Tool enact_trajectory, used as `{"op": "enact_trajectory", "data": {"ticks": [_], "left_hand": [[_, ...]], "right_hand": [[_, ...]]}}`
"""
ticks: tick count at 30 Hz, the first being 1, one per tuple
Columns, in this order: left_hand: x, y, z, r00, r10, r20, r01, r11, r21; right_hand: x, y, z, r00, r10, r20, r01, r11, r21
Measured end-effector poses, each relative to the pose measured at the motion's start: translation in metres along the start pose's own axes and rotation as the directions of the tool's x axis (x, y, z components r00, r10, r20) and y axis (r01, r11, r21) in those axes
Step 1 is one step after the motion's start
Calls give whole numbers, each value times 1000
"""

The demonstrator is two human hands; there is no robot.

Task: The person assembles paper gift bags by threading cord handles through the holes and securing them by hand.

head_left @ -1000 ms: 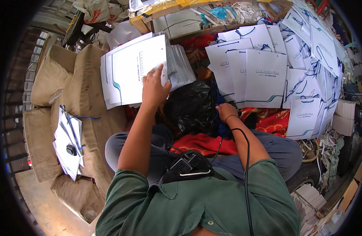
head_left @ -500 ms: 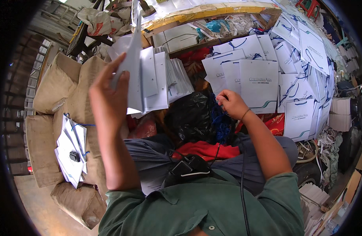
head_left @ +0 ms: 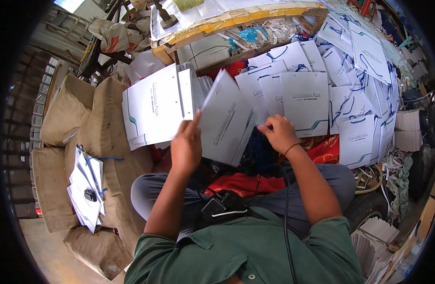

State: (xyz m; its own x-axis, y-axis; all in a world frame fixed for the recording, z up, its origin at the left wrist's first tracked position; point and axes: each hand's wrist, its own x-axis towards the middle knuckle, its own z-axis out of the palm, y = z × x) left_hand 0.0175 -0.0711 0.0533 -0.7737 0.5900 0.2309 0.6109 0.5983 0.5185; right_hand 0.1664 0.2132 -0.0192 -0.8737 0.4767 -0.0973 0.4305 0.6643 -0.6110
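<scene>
A white paper bag (head_left: 227, 120) with printed lettering stands tilted in front of me. My left hand (head_left: 186, 147) grips its left edge, index finger stretched along it. At its right edge is my right hand (head_left: 280, 134), fingers closed in a pinch; whatever lies between them is too small to make out. Dark blue cords (head_left: 263, 151) lie below that hand, partly hidden. Left of the held bag is a stack of flat white bags without handles (head_left: 153, 106). To the right, finished-looking white bags with blue cord handles (head_left: 307, 106) stand overlapping.
A brown cushioned sofa (head_left: 101, 128) stands at left, with white sheets and a small black object (head_left: 90, 195) on it. A yellow-edged table (head_left: 236, 23) spans the back. Paper stacks (head_left: 376, 236) and paper scraps lie at right. A black cable (head_left: 286, 208) hangs down my front.
My left hand has moved right and down from the stack, bringing a white paper bag in front of me. My right hand has shifted slightly right and down, beside the bag's edge.
</scene>
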Motion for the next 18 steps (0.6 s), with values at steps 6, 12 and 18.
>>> {"op": "enact_trajectory", "data": {"ticks": [6,12,18], "left_hand": [[1,-19,38,935,-231,270,145,942,304],[3,-13,40,989,89,117,-129,909,396],[25,-16,46,961,-79,264,66,996,55]], "right_hand": [[5,-11,9,925,-331,-189,363,914,179],[3,-34,2,981,-156,117,28,704,710],[-2,-51,-10,979,-144,145,69,902,427]]}}
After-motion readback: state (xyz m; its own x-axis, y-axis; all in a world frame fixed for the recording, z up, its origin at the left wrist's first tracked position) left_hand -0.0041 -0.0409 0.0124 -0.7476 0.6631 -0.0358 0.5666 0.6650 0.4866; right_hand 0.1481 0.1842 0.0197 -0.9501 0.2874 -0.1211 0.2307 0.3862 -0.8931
